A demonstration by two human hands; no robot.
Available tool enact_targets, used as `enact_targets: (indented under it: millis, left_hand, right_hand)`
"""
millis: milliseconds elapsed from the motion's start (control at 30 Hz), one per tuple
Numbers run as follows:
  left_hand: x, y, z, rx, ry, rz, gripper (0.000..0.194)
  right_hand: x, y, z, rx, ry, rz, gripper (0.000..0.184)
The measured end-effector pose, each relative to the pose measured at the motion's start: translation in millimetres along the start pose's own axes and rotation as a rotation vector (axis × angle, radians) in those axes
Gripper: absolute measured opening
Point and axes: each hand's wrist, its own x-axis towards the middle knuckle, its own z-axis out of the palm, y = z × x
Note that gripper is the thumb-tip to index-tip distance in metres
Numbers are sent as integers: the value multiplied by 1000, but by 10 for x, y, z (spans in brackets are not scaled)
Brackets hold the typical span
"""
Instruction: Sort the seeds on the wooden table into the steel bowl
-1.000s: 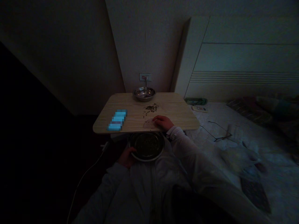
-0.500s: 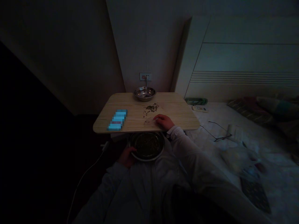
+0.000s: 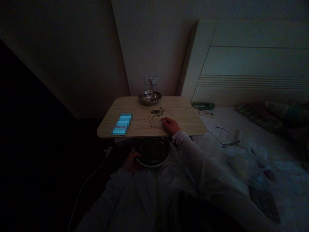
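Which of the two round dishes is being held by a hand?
The nearer, darker dish, gripped at its rim by the left hand; the shiny bowl stands untouched at the far edge of the table.

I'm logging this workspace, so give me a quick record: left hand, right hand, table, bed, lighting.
Left hand: gripping the rim of a round dish, below the table edge
Right hand: at a clear item; grip unclear
Table: steel bowl at back, dark bits nearer, lit phone at left
Bed: pale remote near headboard
Lighting: dim
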Motion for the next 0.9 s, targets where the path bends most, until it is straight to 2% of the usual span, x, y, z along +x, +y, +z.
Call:
enact_targets:
  millis: [133,267,533,733,900]
  left_hand:
    - [-47,5,43,-15,18,-9,56]
    - [-79,14,67,-22,12,-17,55]
    - [-16,5,20,-24,-7,-13,56]
    - [8,1,-4,-29,-23,-12,57]
    - [41,-7,-43,-10,-12,-1,53]
  right_hand:
    - [0,15,13,57,-45,34,31]
    - [-2,10,13,70,-30,44,30]
    - [-39,-47,-15,70,-126,43,29]
    - [-46,-50,-24,67,-118,19,28]
    - [-67,-88,-33,93,-160,48,26]
